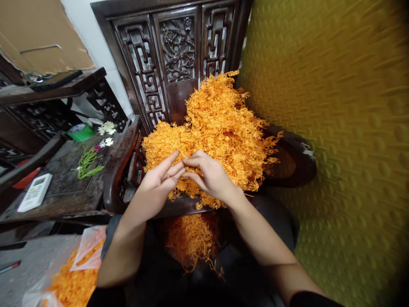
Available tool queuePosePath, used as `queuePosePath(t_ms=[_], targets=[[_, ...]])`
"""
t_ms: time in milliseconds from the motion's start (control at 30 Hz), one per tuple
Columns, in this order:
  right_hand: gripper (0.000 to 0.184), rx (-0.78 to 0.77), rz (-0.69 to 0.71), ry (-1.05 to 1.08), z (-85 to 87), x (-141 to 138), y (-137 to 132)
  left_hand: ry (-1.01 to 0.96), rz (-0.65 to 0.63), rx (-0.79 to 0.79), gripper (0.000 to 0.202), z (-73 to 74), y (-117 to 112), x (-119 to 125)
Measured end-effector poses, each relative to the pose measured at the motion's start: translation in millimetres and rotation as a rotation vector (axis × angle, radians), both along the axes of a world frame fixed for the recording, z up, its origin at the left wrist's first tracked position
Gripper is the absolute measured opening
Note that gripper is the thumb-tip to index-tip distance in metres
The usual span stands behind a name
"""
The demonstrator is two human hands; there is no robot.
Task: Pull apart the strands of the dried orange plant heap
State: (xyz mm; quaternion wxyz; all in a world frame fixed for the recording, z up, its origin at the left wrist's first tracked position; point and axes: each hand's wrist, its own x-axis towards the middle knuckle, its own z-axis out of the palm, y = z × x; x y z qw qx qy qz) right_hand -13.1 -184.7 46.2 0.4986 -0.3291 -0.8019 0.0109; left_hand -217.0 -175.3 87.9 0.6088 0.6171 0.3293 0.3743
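Note:
My left hand (159,179) and my right hand (209,172) meet at the fingertips, just above the near edge of a large heap of orange plastic-looking sprigs (223,128). On the left hand one finger points up and away, while the others bend toward the right fingertips. The right thumb and fingers are pinched together beside them. Whatever lies between the fingertips is too small or hidden to make out. The heap, made of fine branching curls, rests on a dark carved wooden chair (177,102).
More orange strands (191,238) hang below the chair's front edge. A dark side table (70,179) on the left carries a white remote control (36,192), green tape (80,132), and green stems (87,164). A plastic bag (91,247) with orange pieces is lower left. A yellow-green textured surface (335,128) borders the right.

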Motion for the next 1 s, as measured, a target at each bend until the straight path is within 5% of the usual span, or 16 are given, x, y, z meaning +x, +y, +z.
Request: queuePosePath(t_ms=[100,233,433,600,767,900,1000], targets=[[0.013,-0.085,0.095,0.176,-0.5,-2,-1,0.194,0.067,0.169,0.059,1.6,5,-5],[0.004,-0.224,0.171,0.392,-0.2,-8,-5,0.305,0.132,0.474,0.028,1.9,12,4],[0.011,-0.286,-0.048,0.367,6.8,-7,-9,0.094,0.138,0.243,0.019,-8.4,11,20],[0.021,-0.352,0.008,0.312,9.8,-10,-10,0.069,0.199,0.247,0.02,-8.8,8,27],[0.018,-0.383,-0.091,0.529,4.4,-8,-2,0.077,0.118,0.183,0.017,-4.3,3,20],[0.032,-0.362,-0.243,0.887,4.7,32,11,0.011,0.169,0.141,0.017,9.0,-1,-7],[0.036,-0.446,-0.138,0.96,10.6,55,10,-0.055,0.221,0.126,0.019,13.9,3,-17]])
